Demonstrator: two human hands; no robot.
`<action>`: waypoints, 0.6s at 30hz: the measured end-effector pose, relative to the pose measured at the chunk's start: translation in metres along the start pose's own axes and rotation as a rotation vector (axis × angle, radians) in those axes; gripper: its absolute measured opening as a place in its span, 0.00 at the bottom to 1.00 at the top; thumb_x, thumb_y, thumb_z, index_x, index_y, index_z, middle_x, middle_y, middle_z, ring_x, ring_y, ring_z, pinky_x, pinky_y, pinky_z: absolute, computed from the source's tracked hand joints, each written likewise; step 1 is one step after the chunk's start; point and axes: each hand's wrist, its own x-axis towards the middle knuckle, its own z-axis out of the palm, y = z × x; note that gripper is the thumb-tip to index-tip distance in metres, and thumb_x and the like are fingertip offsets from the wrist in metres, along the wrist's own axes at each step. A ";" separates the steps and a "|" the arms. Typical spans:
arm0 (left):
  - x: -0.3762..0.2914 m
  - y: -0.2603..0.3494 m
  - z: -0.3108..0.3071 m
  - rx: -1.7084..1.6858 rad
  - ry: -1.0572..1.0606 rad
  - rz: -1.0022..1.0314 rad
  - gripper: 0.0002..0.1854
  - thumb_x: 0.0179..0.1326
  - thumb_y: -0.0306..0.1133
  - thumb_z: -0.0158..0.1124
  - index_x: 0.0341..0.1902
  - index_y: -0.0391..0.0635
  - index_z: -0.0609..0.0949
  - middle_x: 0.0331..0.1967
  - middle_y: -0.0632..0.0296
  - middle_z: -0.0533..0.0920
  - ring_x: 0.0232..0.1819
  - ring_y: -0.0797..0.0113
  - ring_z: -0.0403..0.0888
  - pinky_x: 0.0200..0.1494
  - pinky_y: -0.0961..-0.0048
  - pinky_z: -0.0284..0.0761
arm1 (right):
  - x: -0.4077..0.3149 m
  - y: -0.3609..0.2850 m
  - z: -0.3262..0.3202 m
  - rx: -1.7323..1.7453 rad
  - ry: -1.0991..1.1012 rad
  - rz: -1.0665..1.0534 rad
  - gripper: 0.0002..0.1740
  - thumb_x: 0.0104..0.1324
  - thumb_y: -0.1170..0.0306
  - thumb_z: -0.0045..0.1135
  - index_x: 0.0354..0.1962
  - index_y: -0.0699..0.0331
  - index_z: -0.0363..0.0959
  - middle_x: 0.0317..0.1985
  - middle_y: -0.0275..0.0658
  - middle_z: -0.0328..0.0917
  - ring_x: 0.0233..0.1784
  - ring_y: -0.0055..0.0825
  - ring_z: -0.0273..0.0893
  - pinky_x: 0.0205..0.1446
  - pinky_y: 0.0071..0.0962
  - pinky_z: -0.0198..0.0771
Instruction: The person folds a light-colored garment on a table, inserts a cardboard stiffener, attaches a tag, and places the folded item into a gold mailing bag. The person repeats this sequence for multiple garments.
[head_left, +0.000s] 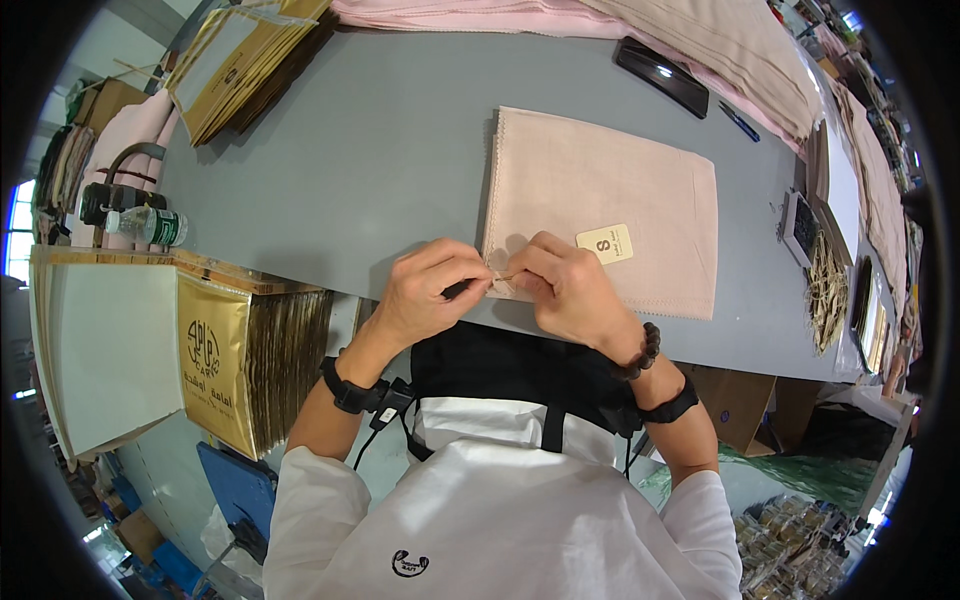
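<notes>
A folded pale-pink cloth (600, 180) with scalloped stitching along its edges lies before me on the grey table. At its near left corner my left hand (442, 285) and my right hand (566, 281) face each other, fingertips pinched. Between them runs a small thin item (504, 279), perhaps a pin or a cord; its ends are hidden in my fingers. Whether my left fingers also grip the cloth cannot be told. A cream card tag (606, 244) with printing rests on the cloth, just beyond my right hand.
Gold packaging bags (240, 71) are stacked at the far left; more gold bags (217, 360) stand below the table. A plastic bottle (150, 226) is at the left edge. Rightward are a phone (661, 75), a pen (739, 121), a small box of dark bits (801, 229) and a cord bundle (826, 292).
</notes>
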 end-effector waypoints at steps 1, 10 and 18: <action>0.000 0.000 0.000 0.002 0.002 0.003 0.10 0.50 0.20 0.78 0.36 0.46 0.89 0.36 0.63 0.88 0.33 0.66 0.87 0.36 0.73 0.82 | 0.000 0.000 0.001 0.027 0.011 0.011 0.07 0.63 0.85 0.60 0.36 0.66 0.77 0.35 0.43 0.78 0.33 0.46 0.79 0.36 0.38 0.74; 0.000 -0.001 0.000 -0.012 0.012 0.008 0.10 0.50 0.20 0.78 0.36 0.46 0.89 0.36 0.63 0.88 0.32 0.66 0.87 0.36 0.73 0.82 | 0.000 0.001 -0.001 0.267 0.085 0.175 0.04 0.67 0.84 0.64 0.36 0.67 0.80 0.32 0.32 0.74 0.29 0.17 0.67 0.34 0.22 0.66; 0.004 0.008 -0.005 -0.057 -0.082 -0.131 0.08 0.58 0.22 0.73 0.42 0.45 0.87 0.37 0.60 0.87 0.34 0.63 0.86 0.38 0.69 0.82 | -0.001 0.003 0.003 0.113 0.088 0.043 0.04 0.64 0.82 0.63 0.34 0.66 0.78 0.29 0.39 0.74 0.30 0.30 0.73 0.35 0.29 0.69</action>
